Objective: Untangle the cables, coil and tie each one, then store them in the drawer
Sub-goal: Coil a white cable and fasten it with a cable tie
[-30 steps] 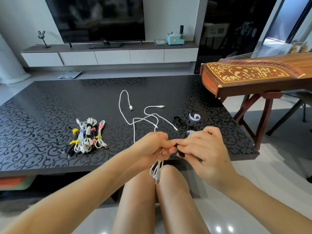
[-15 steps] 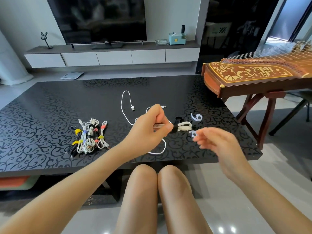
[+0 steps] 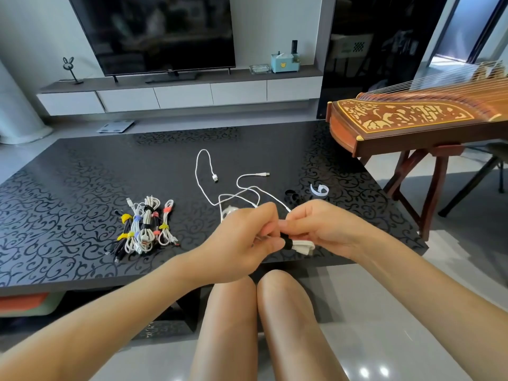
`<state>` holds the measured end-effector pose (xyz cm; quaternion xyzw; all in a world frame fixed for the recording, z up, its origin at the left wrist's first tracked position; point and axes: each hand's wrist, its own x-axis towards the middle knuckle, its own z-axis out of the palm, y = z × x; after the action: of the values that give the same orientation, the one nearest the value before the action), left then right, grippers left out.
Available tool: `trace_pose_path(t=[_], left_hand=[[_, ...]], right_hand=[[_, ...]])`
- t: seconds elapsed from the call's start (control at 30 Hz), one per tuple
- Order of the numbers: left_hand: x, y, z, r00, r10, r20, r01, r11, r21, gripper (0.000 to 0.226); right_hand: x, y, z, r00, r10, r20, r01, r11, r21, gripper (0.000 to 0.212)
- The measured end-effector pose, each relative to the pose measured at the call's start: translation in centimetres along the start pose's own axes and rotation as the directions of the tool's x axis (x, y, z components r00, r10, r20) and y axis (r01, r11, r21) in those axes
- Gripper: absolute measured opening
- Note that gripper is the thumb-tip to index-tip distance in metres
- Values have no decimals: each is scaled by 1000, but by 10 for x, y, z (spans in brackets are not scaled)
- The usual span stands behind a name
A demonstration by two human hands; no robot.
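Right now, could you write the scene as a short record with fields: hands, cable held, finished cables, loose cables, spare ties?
left hand: pinches the coiled white cable beside its black tie
right hand: grips the same cable from above
finished cables: tied pile on the table, left side
loose white cables: uncoiled, mid-table
spare ties: spare white tie and spare black tie, right of the loose cables

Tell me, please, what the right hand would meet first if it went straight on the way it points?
Probably the left hand: the right hand points leftward at it, nearly touching, both gripping the coiled cable.
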<state>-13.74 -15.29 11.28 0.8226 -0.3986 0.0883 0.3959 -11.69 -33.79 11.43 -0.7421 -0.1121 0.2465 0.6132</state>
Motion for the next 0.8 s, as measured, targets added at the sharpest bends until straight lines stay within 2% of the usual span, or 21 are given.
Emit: trace_pose_path(t=[0.07, 0.17, 0.27, 0.33, 0.37, 0.4, 0.43, 0.5, 0.57, 0.6, 0.63, 0.7, 0.73, 0.77, 0.8], left_hand=[[-2, -3, 5, 981, -194, 9, 192, 964, -184, 32], [-1, -8, 10, 907, -411, 91, 403, 786, -468, 30], [9, -14, 15, 797, -582, 161, 573, 645, -506, 32], [12, -17, 17, 711, -677, 192, 672, 571, -472, 36], [12, -20, 18, 688, -688, 229, 688, 519, -507, 39], [11, -22, 19, 673, -684, 282, 698, 460, -548, 41], [11, -24, 20, 649, -683, 334, 720, 411, -559, 42], [12, -29, 23, 582, -698, 417, 786, 353, -507, 41], [19, -33, 24, 525, -688, 500, 842, 335, -424, 40], [23, -33, 23, 511, -669, 539, 858, 362, -365, 38], [26, -32, 22, 518, -644, 564, 853, 440, -281, 36], [33, -28, 19, 578, -606, 547, 741, 670, -40, 21], [37, -26, 17, 626, -591, 508, 649, 757, 81, 13], [41, -28, 13, 686, -586, 431, 568, 801, 186, 16], [44, -31, 6, 760, -569, 315, 511, 822, 251, 18]], right_hand=[[-4, -9, 2, 990, -117, -81, 99, 974, -202, 33], [-10, -10, 8, 935, -333, -125, 221, 819, -530, 37], [-16, -1, 16, 875, -473, -104, 242, 613, -752, 44], [-21, 10, 19, 837, -547, -21, 297, 487, -821, 43], [-23, 15, 21, 823, -567, 24, 310, 413, -856, 41], [-24, 20, 23, 803, -592, 74, 308, 306, -901, 41], [-24, 26, 24, 768, -627, 130, 287, 155, -945, 42], [-21, 35, 22, 689, -684, 242, 205, -136, -969, 41], [-15, 47, 18, 600, -735, 316, 175, -265, -948, 39], [-11, 52, 17, 564, -755, 335, 193, -274, -942, 37], [-7, 57, 16, 537, -769, 346, 211, -274, -938, 35], [0, 67, 17, 540, -779, 319, 237, -223, -946, 26], [4, 72, 15, 559, -787, 259, 244, -142, -959, 24], [7, 78, 13, 587, -793, 163, 248, -16, -969, 25], [10, 83, 11, 624, -781, 23, 241, 164, -957, 28]])
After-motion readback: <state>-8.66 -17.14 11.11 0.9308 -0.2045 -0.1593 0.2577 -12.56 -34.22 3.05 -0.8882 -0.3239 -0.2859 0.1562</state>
